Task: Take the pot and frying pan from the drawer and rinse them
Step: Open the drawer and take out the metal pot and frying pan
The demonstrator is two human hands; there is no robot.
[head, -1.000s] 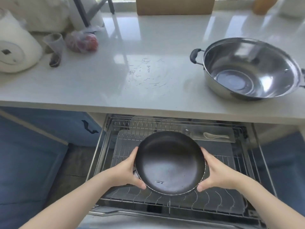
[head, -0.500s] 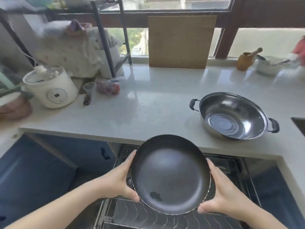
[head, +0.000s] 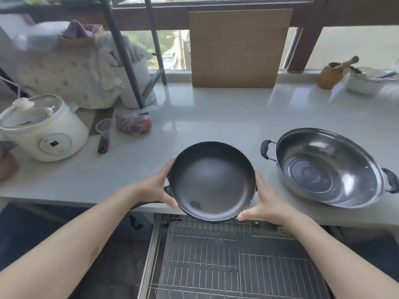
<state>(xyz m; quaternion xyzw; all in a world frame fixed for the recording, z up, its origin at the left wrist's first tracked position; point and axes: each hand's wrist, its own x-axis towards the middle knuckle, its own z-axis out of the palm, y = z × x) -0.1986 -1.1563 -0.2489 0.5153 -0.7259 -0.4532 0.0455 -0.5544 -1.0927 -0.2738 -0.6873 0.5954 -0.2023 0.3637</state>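
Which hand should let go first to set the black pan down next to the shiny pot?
Probably the right hand. It holds the frying pan on the side nearest the steel pot, so it would get squeezed there. The left hand, by the handle stub, looks better placed to keep its grip and guide.

left hand [head: 157,186], right hand [head: 264,203], both grips curled, forearms extended

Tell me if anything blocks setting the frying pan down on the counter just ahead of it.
Nothing visible does. The counter beyond the frying pan is bare; the steel pot sits off to its right.
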